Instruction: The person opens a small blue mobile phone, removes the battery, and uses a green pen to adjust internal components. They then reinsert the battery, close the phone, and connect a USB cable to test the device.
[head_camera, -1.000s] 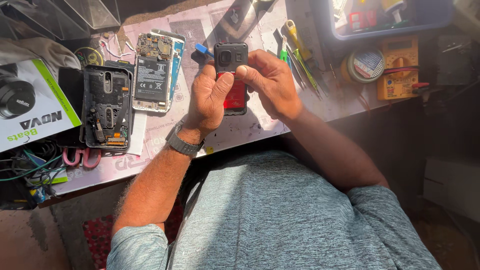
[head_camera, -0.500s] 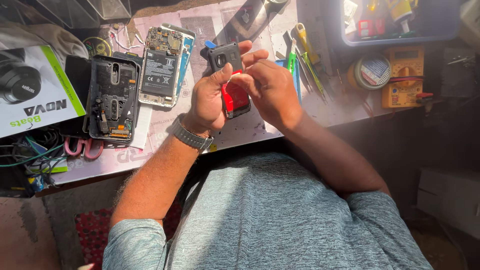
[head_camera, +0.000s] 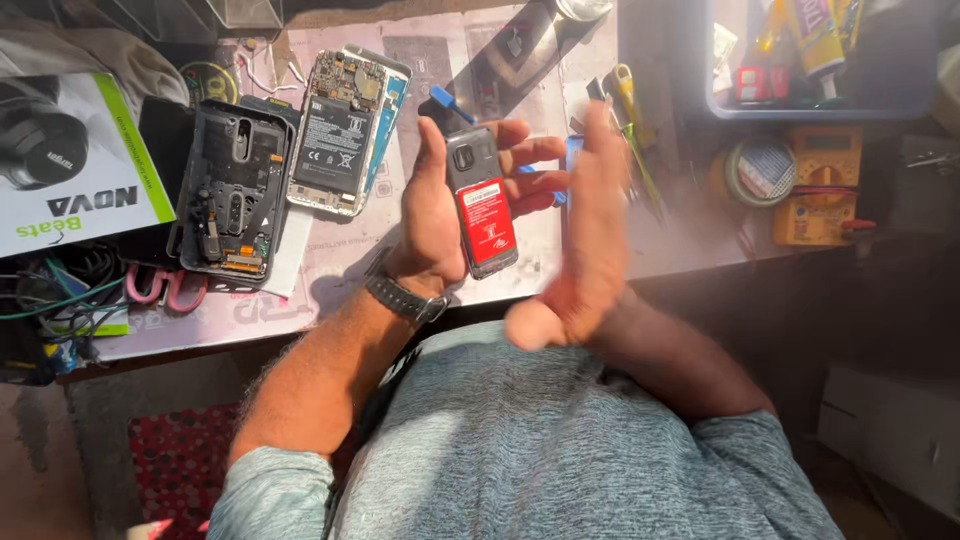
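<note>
Nearest the camera are a grey-shirted torso and, beyond it, the near edge of a cluttered tabletop (head_camera: 330, 270) covered by a pale printed mat, sunlit in the middle and shadowed toward its right edge.

Above the near edge the left hand (head_camera: 432, 215) holds a small phone (head_camera: 482, 200) with its back cover off, a red-labelled battery showing. The phone's long axis runs near to far, slightly tilted, its camera end pointing at the far edge. The left grip is clamped on it: thumb side along the phone's left flank, fingertips wrapped around behind and showing at its right. A dark wristwatch (head_camera: 405, 297) sits on that wrist.

The right hand (head_camera: 585, 240) stands just right of the phone, blurred, fingers straight and together, palm flat and holding nothing; whether it touches the phone I cannot tell.

Toward the left edge lie a black phone frame (head_camera: 228, 190), an opened smartphone (head_camera: 340, 135) and a headphone box (head_camera: 70, 165). At the far right corner stand a blue tray (head_camera: 800, 105) and a yellow multimeter (head_camera: 820, 185).
</note>
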